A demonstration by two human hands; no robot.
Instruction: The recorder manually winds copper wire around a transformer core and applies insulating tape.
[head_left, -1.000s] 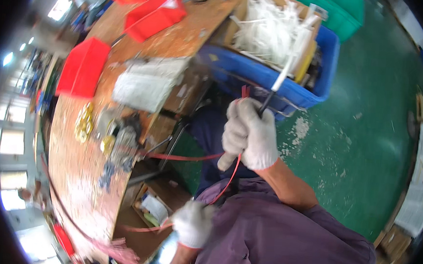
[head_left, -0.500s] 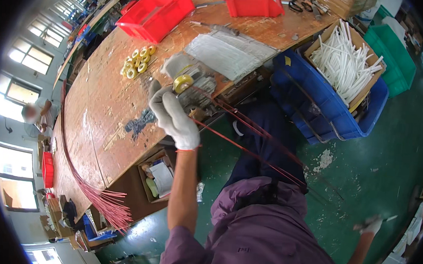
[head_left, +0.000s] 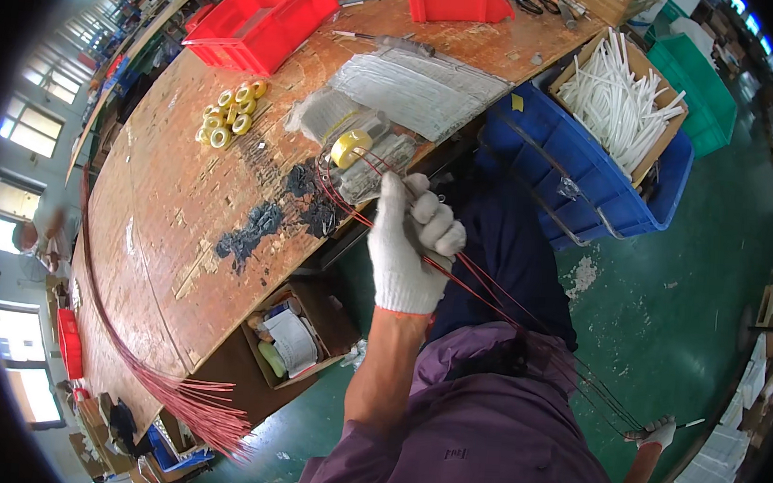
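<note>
Two hands apart | your left hand (head_left: 413,243) now clenches red wires (head_left: 490,292) mid-frame, closer to you than before | right hand (head_left: 655,431) grips their ends, lower right | wires drawn taut.

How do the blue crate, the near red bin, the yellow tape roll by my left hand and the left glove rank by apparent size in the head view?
1. blue crate
2. red bin
3. left glove, nearer the camera, so unsure
4. yellow tape roll
</note>
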